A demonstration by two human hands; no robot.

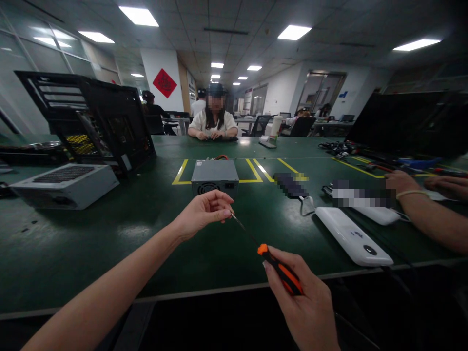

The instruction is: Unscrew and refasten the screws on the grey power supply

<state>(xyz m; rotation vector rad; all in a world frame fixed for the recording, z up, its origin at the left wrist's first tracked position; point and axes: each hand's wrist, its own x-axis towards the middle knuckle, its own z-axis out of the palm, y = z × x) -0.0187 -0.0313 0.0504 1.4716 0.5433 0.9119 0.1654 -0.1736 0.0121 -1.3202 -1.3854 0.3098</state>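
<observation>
My right hand (305,297) is wrapped round the orange and black handle of a screwdriver (283,273), low over the table's front edge. Its thin shaft points up and to the left. At the tip, my left hand (208,209) is closed in a pinch, thumb against fingers. Whatever lies between those fingertips is too small or hidden to name. Just beyond my left hand, a grey power supply unit (215,171) stands on the green table (164,263), its fan grille and socket facing me.
To the left are another power supply (66,185) and an open black computer case (109,122). White power banks (353,236) and a phone (290,185) with a cable lie on the right. A co-worker's arm (427,207) reaches in there. Another person (214,117) sits opposite.
</observation>
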